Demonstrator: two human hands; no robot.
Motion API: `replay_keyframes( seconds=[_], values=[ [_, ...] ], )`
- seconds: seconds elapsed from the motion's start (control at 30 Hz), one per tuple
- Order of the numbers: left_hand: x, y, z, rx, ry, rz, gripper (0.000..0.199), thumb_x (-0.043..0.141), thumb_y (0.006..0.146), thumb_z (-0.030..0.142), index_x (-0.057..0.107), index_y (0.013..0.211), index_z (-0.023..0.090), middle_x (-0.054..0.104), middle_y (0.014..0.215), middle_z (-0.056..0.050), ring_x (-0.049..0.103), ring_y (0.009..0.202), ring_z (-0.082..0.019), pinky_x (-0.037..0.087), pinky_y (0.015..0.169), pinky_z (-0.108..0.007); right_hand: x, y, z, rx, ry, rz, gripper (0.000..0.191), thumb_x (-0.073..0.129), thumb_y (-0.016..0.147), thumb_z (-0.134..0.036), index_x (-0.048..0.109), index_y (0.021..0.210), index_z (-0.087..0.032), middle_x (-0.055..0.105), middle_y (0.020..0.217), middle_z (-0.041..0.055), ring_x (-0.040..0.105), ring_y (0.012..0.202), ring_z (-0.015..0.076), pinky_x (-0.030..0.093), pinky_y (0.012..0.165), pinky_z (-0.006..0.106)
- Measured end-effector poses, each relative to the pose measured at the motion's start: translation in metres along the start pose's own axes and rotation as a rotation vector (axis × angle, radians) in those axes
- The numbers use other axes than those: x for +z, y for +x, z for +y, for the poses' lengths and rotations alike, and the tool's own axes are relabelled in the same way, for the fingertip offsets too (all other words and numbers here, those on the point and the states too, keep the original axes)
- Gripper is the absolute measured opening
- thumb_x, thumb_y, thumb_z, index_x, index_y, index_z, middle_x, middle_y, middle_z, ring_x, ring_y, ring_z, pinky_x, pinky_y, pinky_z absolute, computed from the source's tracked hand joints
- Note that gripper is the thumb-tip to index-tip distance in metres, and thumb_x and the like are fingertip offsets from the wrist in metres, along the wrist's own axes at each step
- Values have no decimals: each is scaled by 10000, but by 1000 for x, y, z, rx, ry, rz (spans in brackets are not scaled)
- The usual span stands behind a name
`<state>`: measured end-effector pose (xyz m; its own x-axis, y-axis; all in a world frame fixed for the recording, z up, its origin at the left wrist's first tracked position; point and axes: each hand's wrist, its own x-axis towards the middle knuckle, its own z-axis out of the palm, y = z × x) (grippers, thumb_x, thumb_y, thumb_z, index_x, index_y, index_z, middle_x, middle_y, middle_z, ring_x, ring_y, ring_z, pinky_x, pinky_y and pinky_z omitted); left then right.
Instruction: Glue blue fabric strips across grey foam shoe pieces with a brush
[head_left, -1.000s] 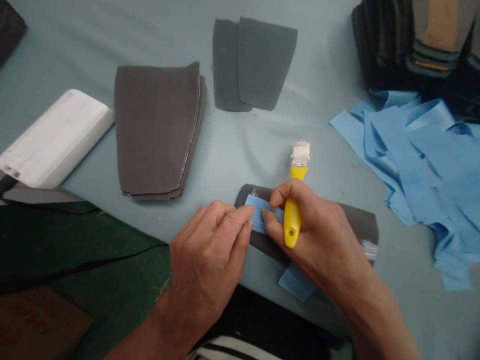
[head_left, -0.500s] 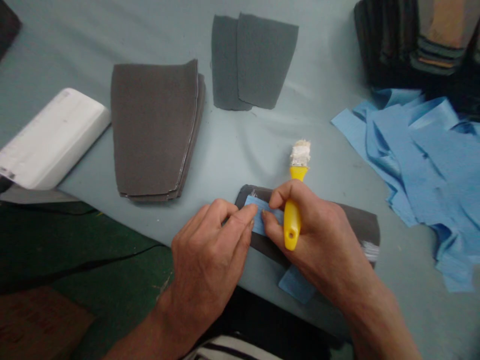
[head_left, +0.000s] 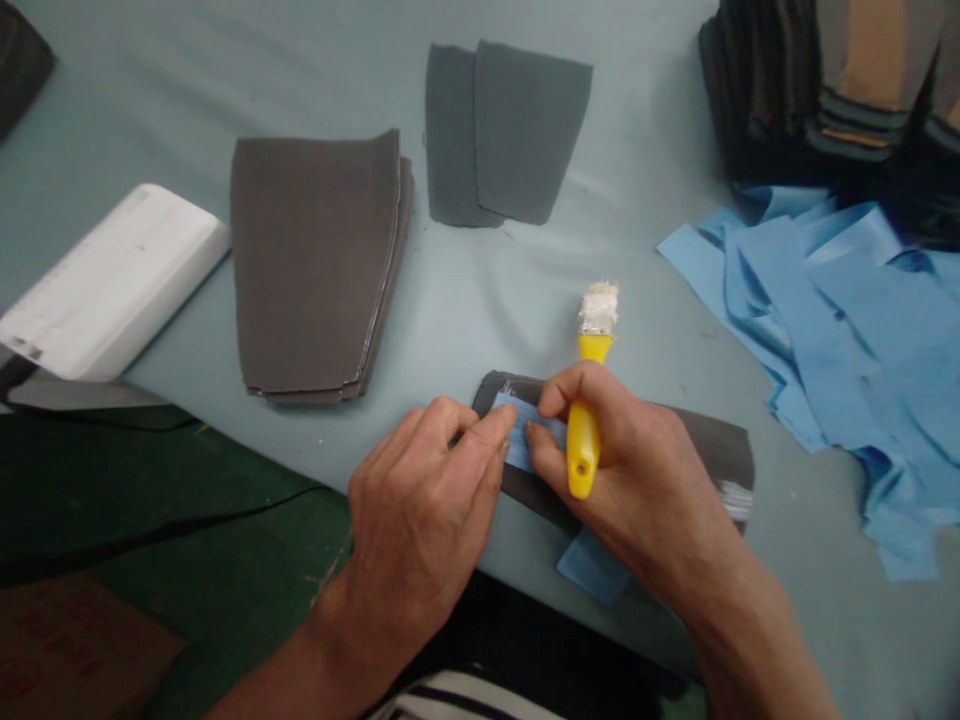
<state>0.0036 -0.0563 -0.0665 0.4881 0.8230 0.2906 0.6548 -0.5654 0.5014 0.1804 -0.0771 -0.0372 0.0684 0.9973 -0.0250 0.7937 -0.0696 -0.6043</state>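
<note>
A dark folded fabric piece (head_left: pixel 709 445) lies near the table's front edge, with white glue-like smears at both ends. Across it runs a light blue strip (head_left: pixel 517 440), whose lower end sticks out beneath my right wrist. My left hand (head_left: pixel 435 490) has its fingers pressed together, with the fingertips on the strip's left part. In my right hand (head_left: pixel 622 450) is a yellow-handled brush (head_left: pixel 583 450), bristles pointing away from me and coated white. The thumb and index finger of that hand also touch the blue strip.
Brown-grey fabric pieces (head_left: pixel 315 270) are stacked left of centre, beside a white box-shaped device (head_left: pixel 112 280). Two grey-green pieces (head_left: pixel 529 135) overlap at the back. Blue strips (head_left: pixel 832 300) lie heaped at right, below dark stacks (head_left: pixel 772 90). A carton (head_left: pixel 82 640) is on the floor.
The view has shifted slightly, so the surrounding items appear a little displaced. Both hands keep nearly the same place and grip on the strip and brush.
</note>
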Motion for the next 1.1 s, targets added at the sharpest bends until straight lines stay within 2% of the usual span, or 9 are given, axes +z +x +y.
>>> replay_keyframes(
  seconds=[0.83,1.1],
  values=[
    [3,-1,1,57,108,23,263,576,1038,136,721,1248,200,660,871,-22,595,740,-201,433,659,-344,2,-1,2,36,46,2,91,607,881,-252,541,943,-260,467,589,-99,395,471,121,312,535,235],
    [2,-5,-2,85,84,22,295,558,1036,115,714,1273,199,648,905,-36,581,767,-209,447,686,-343,3,-1,3,40,49,5,94,614,890,-262,537,942,-254,464,595,-101,389,480,117,307,544,239]
  ],
)
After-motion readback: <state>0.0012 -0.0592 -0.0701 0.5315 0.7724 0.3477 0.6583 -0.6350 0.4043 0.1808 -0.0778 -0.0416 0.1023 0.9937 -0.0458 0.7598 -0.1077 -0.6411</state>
